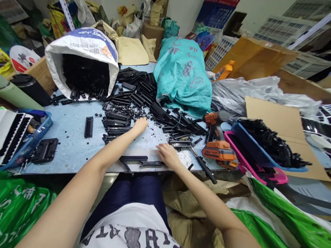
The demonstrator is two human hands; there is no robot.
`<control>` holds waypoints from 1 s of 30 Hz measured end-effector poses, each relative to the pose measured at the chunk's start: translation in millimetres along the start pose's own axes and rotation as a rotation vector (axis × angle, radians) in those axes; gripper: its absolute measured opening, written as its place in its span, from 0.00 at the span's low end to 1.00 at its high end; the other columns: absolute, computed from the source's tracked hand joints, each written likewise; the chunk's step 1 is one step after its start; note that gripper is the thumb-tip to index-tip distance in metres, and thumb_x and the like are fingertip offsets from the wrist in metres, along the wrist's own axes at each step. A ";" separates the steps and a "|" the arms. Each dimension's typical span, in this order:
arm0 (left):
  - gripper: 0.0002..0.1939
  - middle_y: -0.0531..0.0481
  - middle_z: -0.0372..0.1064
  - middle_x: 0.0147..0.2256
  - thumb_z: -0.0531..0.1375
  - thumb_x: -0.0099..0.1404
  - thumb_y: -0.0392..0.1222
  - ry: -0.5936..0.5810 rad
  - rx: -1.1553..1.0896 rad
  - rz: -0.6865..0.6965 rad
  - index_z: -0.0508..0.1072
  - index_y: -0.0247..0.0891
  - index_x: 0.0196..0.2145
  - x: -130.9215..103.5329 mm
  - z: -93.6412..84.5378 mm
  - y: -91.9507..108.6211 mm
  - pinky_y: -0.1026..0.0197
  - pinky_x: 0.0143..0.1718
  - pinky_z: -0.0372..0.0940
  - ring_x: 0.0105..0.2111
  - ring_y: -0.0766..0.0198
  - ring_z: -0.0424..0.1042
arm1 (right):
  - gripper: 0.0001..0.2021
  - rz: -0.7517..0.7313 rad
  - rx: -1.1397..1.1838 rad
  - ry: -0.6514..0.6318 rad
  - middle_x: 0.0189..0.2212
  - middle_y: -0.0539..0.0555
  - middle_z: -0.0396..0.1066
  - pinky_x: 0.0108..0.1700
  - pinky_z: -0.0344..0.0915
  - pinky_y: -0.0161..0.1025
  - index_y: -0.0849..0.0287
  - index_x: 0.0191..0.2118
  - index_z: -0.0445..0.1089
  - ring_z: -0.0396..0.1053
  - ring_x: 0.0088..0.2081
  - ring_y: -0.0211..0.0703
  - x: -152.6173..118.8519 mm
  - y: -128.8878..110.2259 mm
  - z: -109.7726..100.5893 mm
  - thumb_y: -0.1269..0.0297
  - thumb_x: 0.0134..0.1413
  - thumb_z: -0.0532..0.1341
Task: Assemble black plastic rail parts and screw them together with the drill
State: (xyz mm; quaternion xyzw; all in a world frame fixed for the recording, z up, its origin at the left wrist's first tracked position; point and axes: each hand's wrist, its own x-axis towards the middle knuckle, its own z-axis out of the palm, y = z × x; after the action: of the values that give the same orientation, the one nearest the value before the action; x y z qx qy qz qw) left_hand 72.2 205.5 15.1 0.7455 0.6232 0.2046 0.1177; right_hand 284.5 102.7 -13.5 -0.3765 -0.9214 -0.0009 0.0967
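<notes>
Hands: 2, both bare.
L hand (pixel 141 126): fingers curled & bunched at front of the loose screws (pixel 138 113); can't tell if it's pinching one, tips hidden.
R hand (pixel 168 155): palm down, fingers loosely extended, slightly spread; nothing visible in it, contact underneath unclear.
Screws: many, uncountable; heap right at L fingertips, between stacked parts L & strewn parts R.
Blk plastic arms (pixel 133 158): 2 at front edge of bench (pixel 72 151), below & betw. the hands; R one just beside R hand.
Blk slotted bars (pixel 116 122): several, stacked just L of L hand; plus 1 lone bar (pixel 88 127) well apart, further L.
Sacks: 2 — white CHN ENERGY sack (pixel 85 41), mouth open, full of small blk parts; teal sack (pixel 183 72) behind the strewn parts.
Tools: 1 orange/blk cordless drill (pixel 218 151), marked 20V; 1 blk-handled tool (pixel 204 165) w/ metal shaft, lying betw. R hand & drill.
Baskets: 3 — blue parts basket (pixel 269 162) & pink basket (pixel 280 176) at R, blue side basket (pixel 48 120) at L.
</notes>
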 end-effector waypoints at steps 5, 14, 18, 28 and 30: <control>0.13 0.37 0.68 0.39 0.50 0.60 0.26 0.034 -0.004 -0.018 0.71 0.29 0.38 -33.6 -6.3 10.7 0.56 0.42 0.62 0.40 0.56 0.68 | 0.14 0.230 -0.150 -0.043 0.44 0.64 0.66 0.43 0.54 0.42 0.65 0.47 0.65 0.58 0.45 0.50 85.0 40.7 -7.0 0.69 0.61 0.46; 0.11 0.47 0.70 0.35 0.55 0.63 0.42 0.456 -0.509 -0.224 0.72 0.35 0.39 -223.9 -34.1 -35.1 0.61 0.36 0.69 0.34 0.65 0.72 | 0.11 0.156 0.252 -0.023 0.43 0.60 0.65 0.40 0.60 0.37 0.64 0.44 0.68 0.65 0.37 0.41 76.0 15.0 -6.1 0.68 0.58 0.53; 0.09 0.47 0.70 0.36 0.53 0.64 0.40 0.410 -0.371 -0.210 0.72 0.36 0.39 -245.0 -33.8 -33.7 0.59 0.39 0.69 0.36 0.64 0.71 | 0.09 0.018 0.527 -0.074 0.37 0.56 0.69 0.39 0.63 0.35 0.62 0.39 0.71 0.67 0.33 0.38 45.7 -14.8 -25.2 0.65 0.56 0.56; 0.10 0.46 0.68 0.36 0.50 0.66 0.35 0.229 -0.167 -0.013 0.70 0.37 0.40 -240.4 -44.2 -23.3 0.58 0.40 0.67 0.37 0.61 0.70 | 0.06 -0.060 0.380 -0.350 0.34 0.55 0.73 0.38 0.62 0.34 0.62 0.36 0.73 0.70 0.34 0.40 34.3 -50.5 -60.3 0.70 0.53 0.60; 0.10 0.46 0.68 0.36 0.50 0.65 0.34 0.232 -0.169 -0.020 0.69 0.37 0.40 -239.4 -44.8 -26.4 0.58 0.40 0.67 0.37 0.62 0.70 | 0.06 -0.128 0.273 -0.406 0.35 0.56 0.72 0.39 0.61 0.34 0.62 0.36 0.73 0.70 0.36 0.42 38.1 -57.1 -63.8 0.71 0.54 0.59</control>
State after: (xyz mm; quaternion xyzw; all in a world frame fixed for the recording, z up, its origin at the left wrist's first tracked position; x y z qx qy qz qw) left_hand -4.7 -26.8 5.6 0.6981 0.6205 0.3401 0.1093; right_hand 229.6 83.5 60.0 -0.2933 -0.9355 0.1930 -0.0404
